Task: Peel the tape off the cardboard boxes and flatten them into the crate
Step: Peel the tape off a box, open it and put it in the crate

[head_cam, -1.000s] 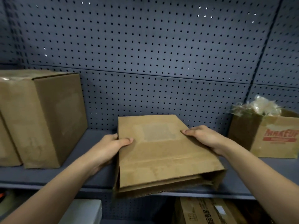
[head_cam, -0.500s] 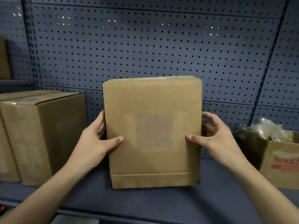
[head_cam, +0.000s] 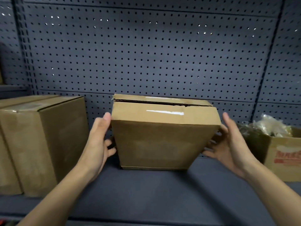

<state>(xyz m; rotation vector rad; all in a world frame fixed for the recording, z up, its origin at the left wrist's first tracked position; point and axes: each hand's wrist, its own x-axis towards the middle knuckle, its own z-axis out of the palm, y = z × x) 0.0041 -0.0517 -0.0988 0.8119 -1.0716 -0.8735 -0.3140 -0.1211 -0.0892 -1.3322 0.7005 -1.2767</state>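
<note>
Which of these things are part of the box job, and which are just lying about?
In the job: box between left hand and right hand; tape on its top; big boxes at left, probably next.
Just lying about: open box stuffed with plastic, at right; shelf; pegboard.

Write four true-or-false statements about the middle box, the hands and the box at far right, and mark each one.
1. The middle box stands on the shelf. True.
2. Both hands are at the box's left side. False: the left hand is at its left side, the right hand at its right.
3. Shiny clear tape lies across the box's top. True.
4. The box at far right is sealed. False: the right-hand box is open, with crumpled plastic sticking out.
</note>
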